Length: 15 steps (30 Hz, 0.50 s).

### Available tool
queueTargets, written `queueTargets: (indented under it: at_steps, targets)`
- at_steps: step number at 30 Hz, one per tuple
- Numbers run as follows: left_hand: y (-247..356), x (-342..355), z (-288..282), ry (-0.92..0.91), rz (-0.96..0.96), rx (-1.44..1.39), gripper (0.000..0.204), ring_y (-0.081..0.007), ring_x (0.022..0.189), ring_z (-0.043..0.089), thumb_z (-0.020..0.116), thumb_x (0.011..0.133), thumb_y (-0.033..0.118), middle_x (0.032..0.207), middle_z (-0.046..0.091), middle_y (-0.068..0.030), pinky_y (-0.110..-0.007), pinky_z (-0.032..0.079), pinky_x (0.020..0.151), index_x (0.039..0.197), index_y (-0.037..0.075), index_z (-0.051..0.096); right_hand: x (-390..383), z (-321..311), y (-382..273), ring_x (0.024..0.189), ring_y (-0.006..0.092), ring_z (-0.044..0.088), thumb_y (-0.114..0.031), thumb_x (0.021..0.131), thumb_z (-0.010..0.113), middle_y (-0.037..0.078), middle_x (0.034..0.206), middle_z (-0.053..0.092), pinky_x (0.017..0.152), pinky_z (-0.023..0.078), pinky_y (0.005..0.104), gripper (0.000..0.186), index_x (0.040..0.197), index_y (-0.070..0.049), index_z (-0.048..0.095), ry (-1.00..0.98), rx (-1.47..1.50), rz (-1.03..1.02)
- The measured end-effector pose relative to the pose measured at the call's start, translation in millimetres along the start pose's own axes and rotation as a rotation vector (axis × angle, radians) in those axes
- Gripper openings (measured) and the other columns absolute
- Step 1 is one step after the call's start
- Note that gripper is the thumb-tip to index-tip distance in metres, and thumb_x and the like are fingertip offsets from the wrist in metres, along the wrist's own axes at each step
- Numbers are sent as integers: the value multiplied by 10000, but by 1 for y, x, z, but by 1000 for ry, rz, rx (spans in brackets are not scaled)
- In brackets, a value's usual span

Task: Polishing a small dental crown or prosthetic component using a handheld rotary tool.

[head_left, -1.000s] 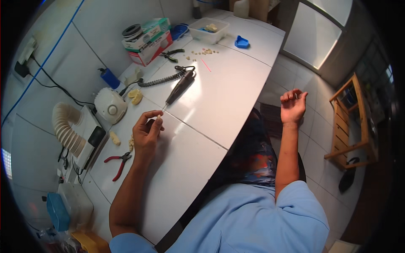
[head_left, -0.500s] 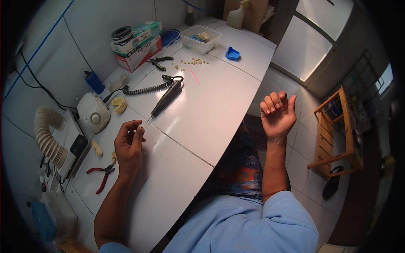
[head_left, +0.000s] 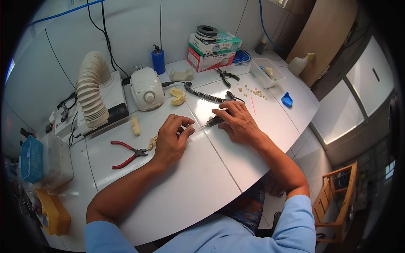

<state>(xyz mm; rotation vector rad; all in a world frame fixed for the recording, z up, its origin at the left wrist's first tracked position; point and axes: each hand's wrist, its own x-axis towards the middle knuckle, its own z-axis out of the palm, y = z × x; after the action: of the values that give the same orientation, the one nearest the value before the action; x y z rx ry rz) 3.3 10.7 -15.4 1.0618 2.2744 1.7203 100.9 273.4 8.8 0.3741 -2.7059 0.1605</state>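
Note:
My left hand [head_left: 172, 137] is closed in a pinch on a small pale tooth-like piece [head_left: 189, 126], held just over the white tabletop [head_left: 202, 168]. To its right my right hand [head_left: 241, 120] bends over a black rotary handpiece [head_left: 214, 121], fingers on one side and thumb on the other. The handpiece's thin metal tip points toward the pinched piece; its rear part is hidden under the hand. Beside my left hand lie a cluster of small pale pieces [head_left: 152, 142] and red-handled cutters [head_left: 130, 154]. A cream dental cast [head_left: 178, 97] sits farther back.
A white control box [head_left: 147, 89] with a coiled cord [head_left: 206, 96] stands behind, next to a ribbed hose [head_left: 90, 90]. Toward the back right are stacked boxes [head_left: 211, 62], dark pliers [head_left: 228, 76], loose pale bits [head_left: 255, 92], a clear tub [head_left: 278, 79] and a blue tray [head_left: 287, 100].
My right hand has come from beyond the table's right edge onto the handpiece. The view has turned, while my left hand keeps its pinch on the small piece.

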Motion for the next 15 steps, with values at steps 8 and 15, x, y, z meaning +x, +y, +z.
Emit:
queueTargets:
  at_steps: [8,15]
  targets:
    - [-1,3,0,-9,-6,-20,160,-146,822,680,755,1009,72,1050,678,-86,-308,576,740,1149,-3,738,12,12,10,1204,311,602,-172,943,798,117,1200,650,1070,454,476,380,1305,-102,707,-16,90,-14]
    - [-7,4,0,13,-20,-9,170,-138,830,706,749,1010,46,1023,705,-90,-286,596,745,1162,-27,726,20,20,9,1020,327,627,-78,922,786,121,1089,621,883,492,458,251,1148,-73,676,37,109,51]
